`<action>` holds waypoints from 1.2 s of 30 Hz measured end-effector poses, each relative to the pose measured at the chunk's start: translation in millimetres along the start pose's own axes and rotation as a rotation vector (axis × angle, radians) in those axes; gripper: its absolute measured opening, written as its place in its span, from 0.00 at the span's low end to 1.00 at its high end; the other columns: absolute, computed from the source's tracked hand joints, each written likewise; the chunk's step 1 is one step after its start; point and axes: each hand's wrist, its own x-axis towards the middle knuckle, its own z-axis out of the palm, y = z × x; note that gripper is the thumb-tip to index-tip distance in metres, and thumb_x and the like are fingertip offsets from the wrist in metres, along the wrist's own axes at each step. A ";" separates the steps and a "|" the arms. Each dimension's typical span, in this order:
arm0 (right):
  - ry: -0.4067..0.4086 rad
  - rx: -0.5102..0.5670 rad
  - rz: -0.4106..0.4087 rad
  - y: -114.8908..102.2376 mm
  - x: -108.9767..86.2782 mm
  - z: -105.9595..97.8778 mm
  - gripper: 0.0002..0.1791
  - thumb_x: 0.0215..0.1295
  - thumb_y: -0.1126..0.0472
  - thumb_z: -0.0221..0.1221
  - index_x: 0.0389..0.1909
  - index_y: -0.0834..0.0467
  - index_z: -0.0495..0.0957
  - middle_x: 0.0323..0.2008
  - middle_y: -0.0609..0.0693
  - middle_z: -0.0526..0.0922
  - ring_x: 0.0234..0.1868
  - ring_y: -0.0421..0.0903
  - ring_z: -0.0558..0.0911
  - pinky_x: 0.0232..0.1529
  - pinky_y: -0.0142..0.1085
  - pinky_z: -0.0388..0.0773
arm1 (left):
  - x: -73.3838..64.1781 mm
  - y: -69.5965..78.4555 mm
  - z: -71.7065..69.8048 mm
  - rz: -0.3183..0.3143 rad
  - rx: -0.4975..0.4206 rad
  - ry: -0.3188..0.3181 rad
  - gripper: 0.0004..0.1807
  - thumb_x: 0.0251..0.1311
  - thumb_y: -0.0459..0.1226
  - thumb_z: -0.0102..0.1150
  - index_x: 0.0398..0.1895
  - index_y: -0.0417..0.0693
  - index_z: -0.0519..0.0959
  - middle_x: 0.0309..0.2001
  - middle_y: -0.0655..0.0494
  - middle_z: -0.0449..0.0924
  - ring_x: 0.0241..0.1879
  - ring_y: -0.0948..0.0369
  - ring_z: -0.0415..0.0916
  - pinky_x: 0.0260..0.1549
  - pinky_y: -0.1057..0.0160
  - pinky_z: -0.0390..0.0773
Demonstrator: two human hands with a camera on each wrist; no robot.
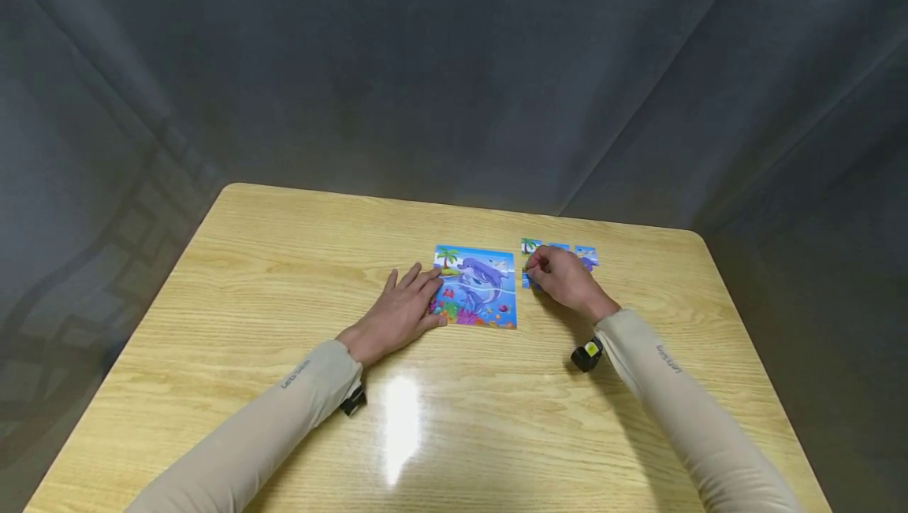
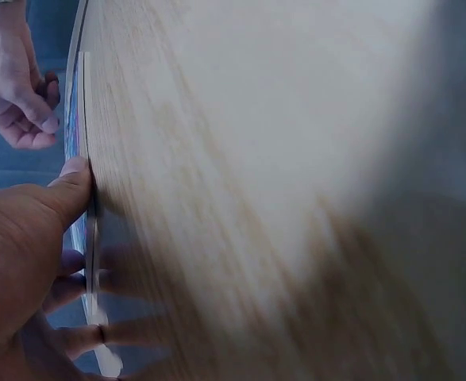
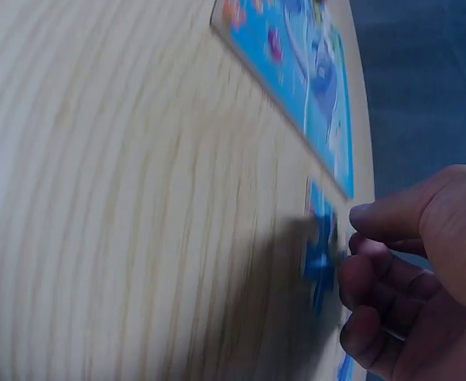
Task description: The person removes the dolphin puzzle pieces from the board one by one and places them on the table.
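Head view shows my left hand with extended fingers touching the dolphin picture board, while puzzle pieces, probably light, stiff, best pinched by edges, lie around my curled right hand, whether gripping one I cannot tell.

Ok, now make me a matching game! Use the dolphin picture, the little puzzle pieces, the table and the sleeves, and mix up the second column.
Things:
1. dolphin picture
2. little puzzle pieces
3. table
4. sleeves

Clues:
A. pale beige with dark lettering
B. partly hidden by the right grip in the head view
C. yellowish, wood-grained, with a bright white reflection
D. touched along its left side by the left grip

Right pairs: 1-D, 2-B, 3-C, 4-A.
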 end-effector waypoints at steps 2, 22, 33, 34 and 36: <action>-0.021 0.003 -0.028 -8.1 0.0 2.9 0.05 0.78 0.66 0.60 0.46 0.62 0.83 0.39 0.56 0.86 0.33 0.45 0.76 0.33 0.34 0.72 | 0.0 -0.5 0.5 -0.002 0.003 0.000 0.41 0.78 0.58 0.53 0.83 0.44 0.61 0.86 0.46 0.55 0.86 0.37 0.47 0.80 0.25 0.49; -0.198 -0.126 -0.074 -62.4 12.5 31.3 0.24 0.73 0.55 0.68 0.64 0.62 0.80 0.53 0.57 0.80 0.44 0.48 0.77 0.49 0.45 0.79 | 0.3 0.4 1.6 0.006 -0.024 0.018 0.28 0.78 0.56 0.55 0.71 0.51 0.73 0.85 0.44 0.57 0.85 0.35 0.49 0.78 0.23 0.50; -0.251 -0.077 -0.041 -71.0 21.0 30.6 0.17 0.70 0.61 0.71 0.54 0.64 0.80 0.50 0.58 0.77 0.44 0.49 0.75 0.49 0.43 0.77 | -0.7 -1.5 1.8 0.011 -0.017 0.022 0.29 0.78 0.56 0.55 0.70 0.49 0.73 0.85 0.43 0.57 0.85 0.35 0.51 0.78 0.23 0.51; -0.256 -0.069 -0.039 -70.8 21.5 30.4 0.17 0.70 0.61 0.70 0.53 0.64 0.80 0.49 0.58 0.77 0.44 0.50 0.75 0.49 0.43 0.76 | -0.9 -1.6 1.6 0.011 -0.020 0.022 0.28 0.78 0.56 0.55 0.70 0.49 0.73 0.85 0.43 0.57 0.85 0.35 0.51 0.78 0.23 0.51; -0.263 -0.053 -0.032 -70.1 22.0 30.4 0.16 0.70 0.62 0.70 0.53 0.64 0.79 0.49 0.58 0.76 0.44 0.50 0.74 0.49 0.42 0.76 | -0.7 -1.6 1.4 0.012 -0.023 0.023 0.28 0.78 0.56 0.55 0.70 0.49 0.73 0.85 0.43 0.57 0.85 0.35 0.51 0.78 0.23 0.51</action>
